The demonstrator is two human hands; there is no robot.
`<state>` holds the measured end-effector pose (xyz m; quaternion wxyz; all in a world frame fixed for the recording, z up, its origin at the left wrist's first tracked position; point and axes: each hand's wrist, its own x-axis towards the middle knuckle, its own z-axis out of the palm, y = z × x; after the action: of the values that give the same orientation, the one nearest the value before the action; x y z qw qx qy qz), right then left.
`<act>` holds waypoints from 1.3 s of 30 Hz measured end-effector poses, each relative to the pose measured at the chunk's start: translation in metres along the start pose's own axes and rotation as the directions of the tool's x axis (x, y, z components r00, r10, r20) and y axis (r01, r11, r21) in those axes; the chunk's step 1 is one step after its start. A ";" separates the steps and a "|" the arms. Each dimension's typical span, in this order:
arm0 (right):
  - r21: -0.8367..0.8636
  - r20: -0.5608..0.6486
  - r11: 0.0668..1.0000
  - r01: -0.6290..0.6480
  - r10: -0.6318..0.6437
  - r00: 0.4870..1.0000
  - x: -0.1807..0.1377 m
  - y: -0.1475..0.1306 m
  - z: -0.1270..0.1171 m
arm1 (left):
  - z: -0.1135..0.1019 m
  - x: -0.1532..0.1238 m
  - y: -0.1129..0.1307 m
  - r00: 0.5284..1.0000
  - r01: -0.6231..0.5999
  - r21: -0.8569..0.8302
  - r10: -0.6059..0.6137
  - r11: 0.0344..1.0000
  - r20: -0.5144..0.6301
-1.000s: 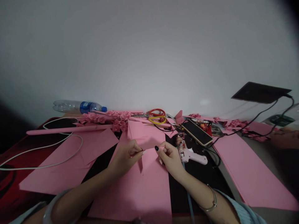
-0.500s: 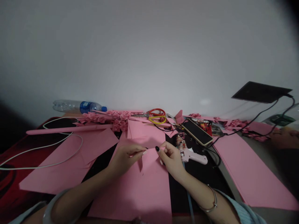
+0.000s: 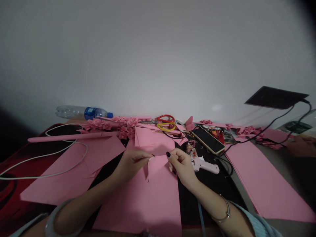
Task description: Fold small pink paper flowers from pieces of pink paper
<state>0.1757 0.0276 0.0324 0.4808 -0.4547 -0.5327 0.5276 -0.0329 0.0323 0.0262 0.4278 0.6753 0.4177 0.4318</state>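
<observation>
Between my two hands is a small piece of pink paper (image 3: 158, 164), its top edge pinched at both ends. My left hand (image 3: 134, 163) is closed on the upper left corner, thumb against fingers. The upper right end is held by my right hand (image 3: 181, 164), its fingers curled behind and the dark-nailed thumb in front. Below lies a large pink sheet (image 3: 145, 207), partly covered by my hands and the small piece. Just right of my right hand rests a pale pink glue gun (image 3: 206, 165).
Red-and-yellow-handled scissors (image 3: 166, 126) and pink paper flowers (image 3: 125, 126) line the wall side. A phone (image 3: 208, 140) lies right of centre, with cables nearby. More pink sheets (image 3: 266, 177) lie right; a plastic bottle (image 3: 84, 112) and white cable (image 3: 86, 151) are left. Another person's hand (image 3: 301, 144) shows far right.
My right hand has shifted slightly right and my left fingers slightly left along the paper's top edge. More of that edge shows between them.
</observation>
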 end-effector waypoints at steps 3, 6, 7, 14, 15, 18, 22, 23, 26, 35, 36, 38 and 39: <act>0.012 -0.015 1.000 -0.025 0.025 1.000 0.001 0.000 -0.001 | -0.001 0.000 -0.001 1.000 0.007 0.015 -0.007 1.000 0.004; 0.042 -0.007 0.998 -0.046 0.046 0.999 0.003 0.000 -0.001 | -0.002 0.000 -0.002 1.000 -0.005 0.044 0.005 0.999 0.008; 0.055 -0.003 0.997 -0.054 0.054 0.999 0.003 0.001 -0.001 | -0.002 0.000 -0.002 1.000 -0.013 0.054 0.013 0.998 0.012; 0.196 0.082 0.971 -0.138 0.124 0.989 0.005 0.002 0.000 | -0.001 -0.001 -0.004 0.998 -0.062 0.060 0.063 0.996 -0.011; 0.201 0.080 0.970 -0.135 0.121 0.989 0.005 0.002 0.000 | -0.001 -0.001 -0.003 0.997 -0.071 0.070 0.073 0.995 -0.018; 0.200 0.068 0.972 -0.124 0.113 0.991 0.005 0.001 0.000 | -0.001 -0.001 -0.003 0.993 -0.112 0.120 0.117 0.986 -0.034; 0.190 0.069 0.976 -0.104 0.092 0.993 0.006 0.000 0.000 | -0.002 -0.003 -0.007 0.968 -0.220 0.230 0.241 0.948 -0.069; 0.180 0.072 0.979 -0.091 0.079 0.994 0.005 -0.001 0.000 | -0.002 -0.004 -0.008 0.957 -0.248 0.259 0.278 0.934 -0.086; 0.113 0.063 0.994 -0.009 0.002 0.998 0.001 -0.004 -0.001 | -0.002 -0.007 -0.009 0.911 -0.329 0.339 0.391 0.881 -0.132; -0.147 0.106 0.931 0.333 -0.320 0.942 -0.013 0.003 -0.010 | -0.007 -0.010 -0.002 0.758 -0.527 0.480 0.643 0.701 -0.107; -0.168 0.111 0.926 0.337 -0.322 0.940 -0.013 0.005 -0.011 | -0.007 -0.011 -0.002 0.761 -0.524 0.489 0.641 0.698 -0.099; -0.239 0.116 0.908 0.344 -0.325 0.938 -0.011 0.005 -0.011 | -0.008 -0.011 -0.002 0.768 -0.517 0.514 0.636 0.684 -0.073; -0.286 0.121 0.890 0.355 -0.334 0.935 -0.010 0.005 -0.011 | -0.009 -0.012 -0.002 0.767 -0.527 0.519 0.640 0.673 -0.051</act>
<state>0.1878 0.0193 0.0270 0.4725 -0.4029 -0.6957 0.3612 -0.0445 0.0239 0.0245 0.0358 0.8024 0.3169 0.5045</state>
